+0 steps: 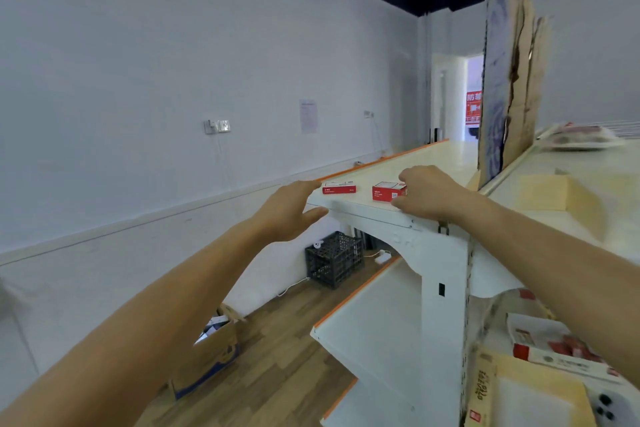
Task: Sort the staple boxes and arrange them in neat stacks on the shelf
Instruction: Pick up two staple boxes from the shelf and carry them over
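Observation:
Two red-and-white staple boxes lie on the white top shelf near its front corner. The left staple box lies flat, close to the orange-trimmed edge. My left hand is open beside it, fingertips almost at its left end, thumb below the shelf edge. The right staple box looks taller, perhaps two stacked. My right hand grips its right end, fingers curled over the top and thumb on the near side. Part of that box is hidden by my fingers.
A torn cardboard sheet stands upright behind my right hand. A carton with red packs sits at lower right. Below are lower shelves, a black crate and a cardboard box on the wooden floor.

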The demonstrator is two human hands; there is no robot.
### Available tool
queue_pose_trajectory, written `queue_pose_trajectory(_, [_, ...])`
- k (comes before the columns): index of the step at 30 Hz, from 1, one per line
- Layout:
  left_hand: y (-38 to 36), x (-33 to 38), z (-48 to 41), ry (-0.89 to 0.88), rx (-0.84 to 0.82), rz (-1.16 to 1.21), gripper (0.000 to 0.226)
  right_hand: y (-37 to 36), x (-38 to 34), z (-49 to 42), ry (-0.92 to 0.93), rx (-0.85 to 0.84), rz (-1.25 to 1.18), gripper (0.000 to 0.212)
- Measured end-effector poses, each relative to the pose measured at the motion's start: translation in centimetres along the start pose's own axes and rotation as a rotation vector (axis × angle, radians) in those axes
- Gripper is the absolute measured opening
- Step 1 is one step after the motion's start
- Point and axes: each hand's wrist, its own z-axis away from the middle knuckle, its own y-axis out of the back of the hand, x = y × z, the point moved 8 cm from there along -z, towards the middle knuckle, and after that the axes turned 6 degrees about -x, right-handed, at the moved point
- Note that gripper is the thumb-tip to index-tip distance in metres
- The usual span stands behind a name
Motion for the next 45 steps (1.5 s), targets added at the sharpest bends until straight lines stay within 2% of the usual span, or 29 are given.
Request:
queue_pose_trajectory(4, [-1.3,-0.9,-2.7,-0.034,-0.026,0.018,0.056,-1.1,0.6,-1.6,-0.085,-0.003,-0.026,0.019])
queue_pose_trajectory(9, [-1.9,-0.7,-5.5,-0.063,-0.047,0.064,0.047,-1.6,1.1,-2.9,-0.117,0.013,-0.039,0.021])
queue_pose_trajectory(14, [-2.6,-1.8,-7.9,-0.017,-0.096,0.054,0.044,-1.9,1.6,-4.1,-0.129,-0.003,-0.056,0.024])
queue_pose_trajectory(20, [-3.8,-3.1,-9.5,0.058,-0.163,0.056,0.053,-2.3,2.4,-5.0,-0.145,0.017,-0.065,0.021])
queue_pose_trajectory(25, [-4.6,-3.1,-10.7,0.039,-0.161,0.027,0.041,-2.5,2.6,-5.3,-0.140,0.015,-0.077,0.022])
queue_pose_trajectory(29, [-4.6,-3.2,-11.2,0.032,-0.110,0.024,0.026,-2.6,2.8,-5.3,-0.134,0.014,-0.084,0.023])
queue_pose_trajectory(34, [-4.0,-3.3,-11.1,0.042,-0.061,0.051,0.035,-2.5,2.5,-5.4,-0.128,0.022,-0.067,0.026])
queue_pose_trajectory(38, [-3.4,-3.6,-10.7,0.081,-0.025,0.162,0.033,-2.4,2.3,-5.4,-0.131,0.044,-0.077,0.030])
queue_pose_trajectory(45, [-2.4,-5.0,-8.8,0.065,0.091,0.310,0.047,-1.4,1.0,-4.5,-0.090,0.100,-0.105,0.035])
